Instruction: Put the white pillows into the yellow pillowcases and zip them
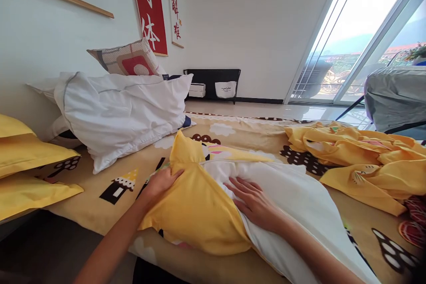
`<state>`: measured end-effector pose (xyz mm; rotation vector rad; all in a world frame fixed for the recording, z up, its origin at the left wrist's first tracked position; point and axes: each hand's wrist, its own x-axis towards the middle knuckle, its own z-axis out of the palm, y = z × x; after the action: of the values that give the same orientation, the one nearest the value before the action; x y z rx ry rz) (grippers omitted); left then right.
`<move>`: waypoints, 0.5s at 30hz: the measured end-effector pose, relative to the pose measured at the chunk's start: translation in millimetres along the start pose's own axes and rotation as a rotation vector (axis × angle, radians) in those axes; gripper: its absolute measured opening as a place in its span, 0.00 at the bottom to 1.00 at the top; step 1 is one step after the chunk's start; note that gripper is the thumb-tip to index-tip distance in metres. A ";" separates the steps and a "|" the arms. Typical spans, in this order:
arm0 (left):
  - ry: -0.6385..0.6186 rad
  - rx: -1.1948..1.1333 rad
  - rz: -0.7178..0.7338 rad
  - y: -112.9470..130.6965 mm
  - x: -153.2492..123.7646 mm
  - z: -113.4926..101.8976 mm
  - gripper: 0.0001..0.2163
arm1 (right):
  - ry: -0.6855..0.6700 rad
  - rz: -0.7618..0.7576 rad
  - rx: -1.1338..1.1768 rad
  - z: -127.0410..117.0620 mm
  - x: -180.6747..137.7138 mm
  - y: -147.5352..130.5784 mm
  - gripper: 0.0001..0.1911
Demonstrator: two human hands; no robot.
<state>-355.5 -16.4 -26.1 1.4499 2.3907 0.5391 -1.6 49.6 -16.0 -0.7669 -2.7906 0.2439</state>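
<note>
A white pillow [299, 204] lies across the bed in front of me, its left end inside a yellow pillowcase [196, 204]. My left hand [163, 183] rests on the left edge of the yellow case, fingers curled onto the fabric. My right hand [254, 204] lies flat with fingers spread on the white pillow right at the opening of the case. The case's far corner [186, 146] sticks up in a point.
The bed has a tan patterned sheet [109, 186]. White pillows [123, 111] and a patterned cushion [128, 58] are piled at the left by the wall. Yellow pillows [29, 164] lie at far left. A crumpled yellow cover [362, 155] lies at right. A glass door [362, 31] is beyond.
</note>
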 end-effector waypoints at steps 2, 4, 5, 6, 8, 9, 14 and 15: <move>0.000 -0.194 0.070 -0.8 -2.2 10.6 0.31 | -0.098 -0.048 -0.004 14.2 13.2 1.5 0.25; -0.015 -0.430 0.093 -0.7 -0.5 10.7 0.28 | -0.130 -0.054 -0.020 16.0 26.7 10.6 0.25; -0.020 -0.553 0.081 -0.5 1.3 5.7 0.28 | -0.114 -0.042 -0.044 12.8 32.7 15.9 0.25; -0.014 -0.678 0.062 -0.6 3.4 -2.0 0.28 | -0.085 -0.027 -0.076 8.1 37.6 21.0 0.25; 0.037 -0.897 0.030 -3.2 7.8 -19.9 0.28 | -0.019 -0.006 -0.141 -2.0 42.0 27.9 0.25; 0.077 -0.960 0.021 -6.5 10.0 -26.9 0.29 | 0.014 -0.006 -0.168 -5.8 40.1 29.0 0.25; 0.131 -0.728 -0.025 -47.0 15.6 -15.0 0.34 | 0.197 -0.035 -0.295 -6.4 -26.0 7.9 0.27; 0.131 -0.653 -0.032 -55.9 15.9 -7.3 0.34 | 0.205 -0.059 -0.330 -3.0 -46.9 1.0 0.30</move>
<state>-409.4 -27.0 -46.1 1.0999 2.0210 1.2892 38.8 26.3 -21.9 -0.7300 -2.6814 -0.2971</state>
